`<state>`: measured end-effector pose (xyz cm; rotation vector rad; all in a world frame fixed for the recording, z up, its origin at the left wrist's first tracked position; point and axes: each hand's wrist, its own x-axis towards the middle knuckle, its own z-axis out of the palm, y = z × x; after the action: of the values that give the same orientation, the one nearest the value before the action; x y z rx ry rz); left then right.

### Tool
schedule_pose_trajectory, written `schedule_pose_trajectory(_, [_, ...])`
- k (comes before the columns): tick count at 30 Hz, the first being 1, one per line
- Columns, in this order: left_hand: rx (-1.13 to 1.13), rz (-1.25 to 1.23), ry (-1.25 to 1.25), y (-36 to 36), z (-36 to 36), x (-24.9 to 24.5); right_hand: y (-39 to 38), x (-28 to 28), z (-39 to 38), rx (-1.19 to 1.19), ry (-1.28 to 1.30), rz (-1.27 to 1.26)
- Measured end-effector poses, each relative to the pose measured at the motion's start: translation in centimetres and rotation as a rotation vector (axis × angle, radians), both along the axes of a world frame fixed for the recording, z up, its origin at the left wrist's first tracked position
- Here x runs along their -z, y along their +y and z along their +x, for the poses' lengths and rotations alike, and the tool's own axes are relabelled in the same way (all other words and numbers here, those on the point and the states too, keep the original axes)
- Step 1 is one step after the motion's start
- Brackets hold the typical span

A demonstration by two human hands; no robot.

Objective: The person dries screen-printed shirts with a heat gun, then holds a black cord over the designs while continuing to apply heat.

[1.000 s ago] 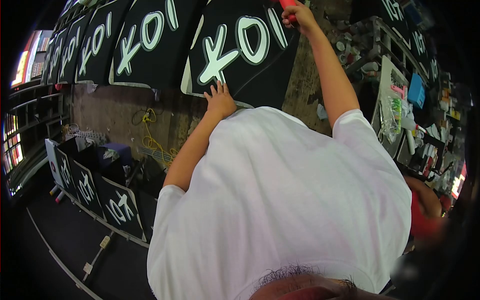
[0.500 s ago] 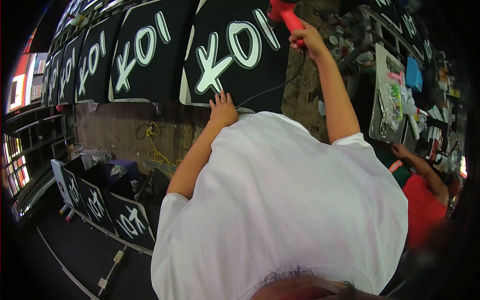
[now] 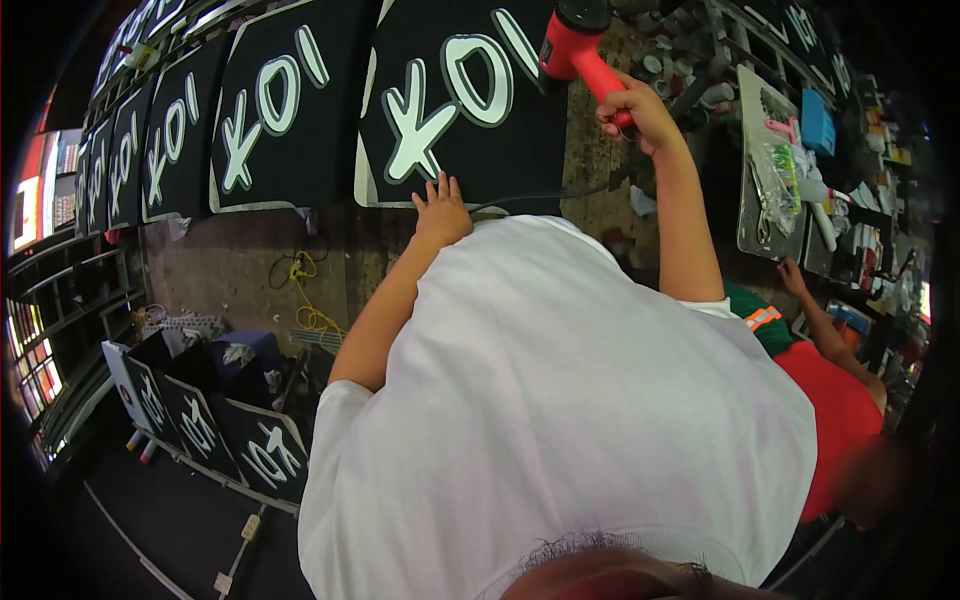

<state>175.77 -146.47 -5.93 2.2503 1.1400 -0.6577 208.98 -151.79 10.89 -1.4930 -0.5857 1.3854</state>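
Note:
My right hand (image 3: 640, 115) is wrapped round the handle of a red heat gun (image 3: 583, 62) with a black rear end. Its dark nozzle points down and left, over the right part of a black sign board (image 3: 515, 150), near the last stroke of the lettering. Raised white letters (image 3: 420, 135) with grey edging stand on this board. My left hand (image 3: 443, 212) lies flat with fingers spread on the board's near edge, just below the first letter. A dark cord (image 3: 545, 195) runs across the board's near side, between the two hands.
Similar lettered boards (image 3: 265, 100) line up to the left. More boards (image 3: 265, 450) lean at the lower left. A yellow cord (image 3: 315, 315) lies on the floor. At right, a cluttered board (image 3: 760, 150) holds tools beside a co-worker in red (image 3: 835, 420).
My right hand has brought the heat gun down and slightly right, and the cord hangs lower. My left hand keeps its place on the board. The co-worker has shifted; the view has turned slightly.

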Motion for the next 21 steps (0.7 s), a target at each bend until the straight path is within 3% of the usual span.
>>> schedule_pose_trajectory(11, [-0.006,0.089,-0.072,-0.9,-0.9,1.3,7.5,2.2,-0.9,-0.022,-0.047,0.146])
schedule_pose_trajectory(14, [0.056,0.313,-0.132,-1.7,-1.6,4.9,10.2,3.8,1.0,-0.036,0.004,0.219])
schedule_pose_trajectory(15, [0.120,0.534,-0.145,-2.3,-2.1,7.4,11.1,4.3,1.4,-0.089,-0.007,0.285])
schedule_pose_trajectory(16, [0.117,0.590,-0.137,-2.6,-2.1,8.1,11.6,3.6,0.6,-0.041,-0.054,0.295])
schedule_pose_trajectory(21, [-0.169,0.011,-0.120,-1.9,-0.6,0.3,14.1,2.0,0.0,-0.034,0.100,0.229])
